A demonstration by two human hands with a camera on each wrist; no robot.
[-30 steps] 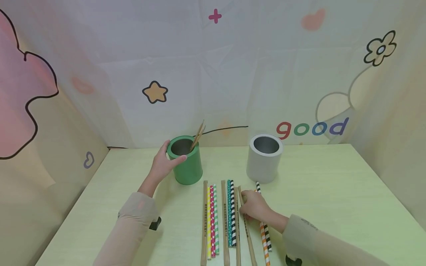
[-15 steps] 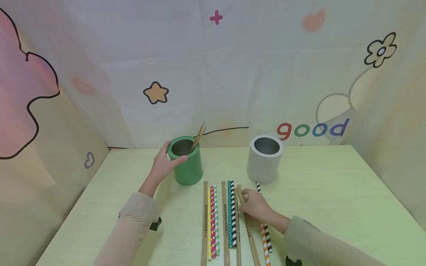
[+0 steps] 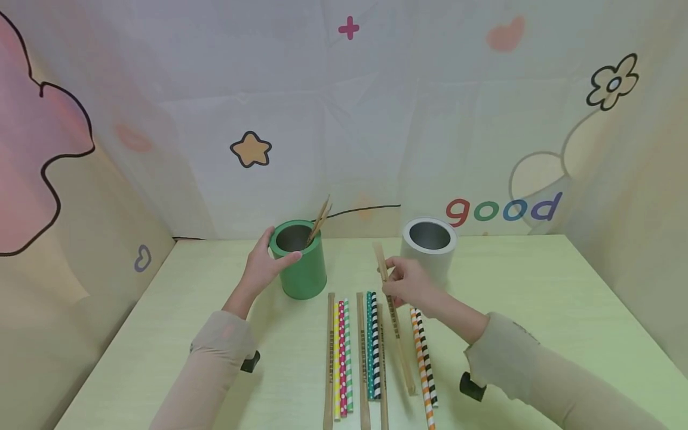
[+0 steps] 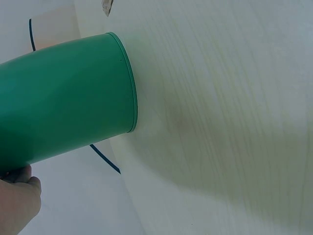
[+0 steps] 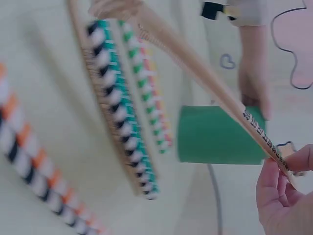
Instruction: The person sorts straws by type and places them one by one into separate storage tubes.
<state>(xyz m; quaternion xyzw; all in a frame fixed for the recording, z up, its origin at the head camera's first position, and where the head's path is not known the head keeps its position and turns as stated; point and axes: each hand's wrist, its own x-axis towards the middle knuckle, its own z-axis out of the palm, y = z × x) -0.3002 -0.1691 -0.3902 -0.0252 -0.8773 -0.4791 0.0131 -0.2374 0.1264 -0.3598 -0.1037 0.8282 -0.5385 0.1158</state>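
My left hand [image 3: 265,267] grips the rim of the green cup [image 3: 299,260], which holds a couple of wooden sticks [image 3: 319,220]. The left wrist view shows the same green cup [image 4: 63,98] lying across the frame with a fingertip [image 4: 17,200] at its lower left. My right hand [image 3: 404,282] pinches a wooden stick [image 3: 395,319] near its top and has its far end lifted above the table; its near end reaches the table. In the right wrist view that wooden stick [image 5: 205,78] runs diagonally from my fingers [image 5: 281,191] over the row of straws.
A grey cup [image 3: 428,254] stands right of the green one. Several patterned paper straws [image 3: 344,352] and wooden sticks [image 3: 330,358] lie in a row on the pale green table [image 3: 537,298]. An orange and a black striped straw [image 3: 423,358] lie to the right.
My right hand has picked up one wooden stick from the row and raised it toward the cups. The left hand has stayed on the green cup.
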